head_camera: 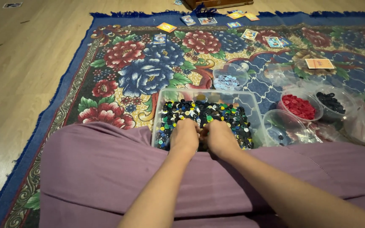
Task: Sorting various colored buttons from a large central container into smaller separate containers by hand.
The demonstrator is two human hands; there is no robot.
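A clear plastic bin (250, 103) sits on the rug in front of my legs, filled with mixed buttons (203, 113), mostly dark with some green, blue and yellow. My left hand (185, 134) and my right hand (219, 136) both rest in the near side of the bin, knuckles up and side by side, fingers dug into the buttons. The fingertips are hidden, so what they grip is unclear.
Round clear tubs stand nearby: pale blue buttons (229, 80), red buttons (299, 106), black buttons (330, 102), and a near one (281, 126) with few buttons. Cards (319, 63) lie scattered on the floral rug (140, 67). Wooden floor (17, 76) at left. Purple-clad legs (106, 169) fill the foreground.
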